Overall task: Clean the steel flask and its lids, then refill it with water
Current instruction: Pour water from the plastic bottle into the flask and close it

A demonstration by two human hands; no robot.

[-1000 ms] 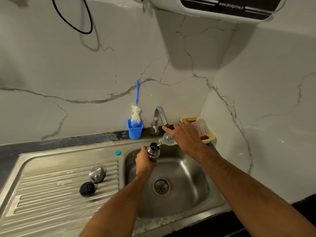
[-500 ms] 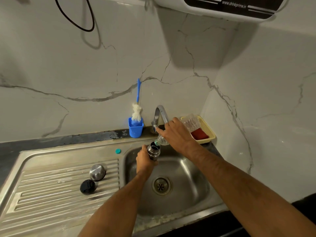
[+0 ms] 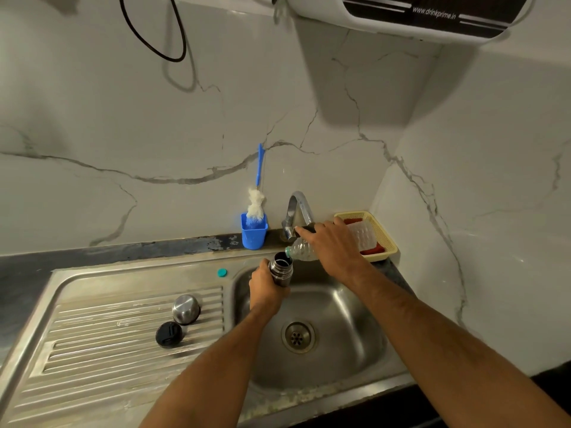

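Observation:
My left hand [image 3: 266, 288] grips the dark steel flask [image 3: 281, 269] upright over the sink basin [image 3: 349, 322], its mouth uncovered. My right hand [image 3: 332, 245] holds a clear plastic bottle [image 3: 304, 251] tipped on its side, with the bottle's neck at the flask's rim. The bottle's far end reaches over a yellow basket. On the ribbed draining board [image 3: 102, 344] lie the flask's two lids: a domed steel cap [image 3: 186, 309] and a black inner lid [image 3: 169, 334] just in front of it.
A small teal bottle cap [image 3: 222, 272] lies on the sink rim. A blue cup with a bottle brush [image 3: 254, 230] stands by the wall, left of the tap [image 3: 296, 211]. The yellow basket [image 3: 381, 239] holds a red item. A water purifier [image 3: 411, 13] hangs overhead.
My right hand has lowered the plastic bottle back toward level, its neck still at the flask's mouth. My left hand and the flask have barely moved. The lids lie unchanged.

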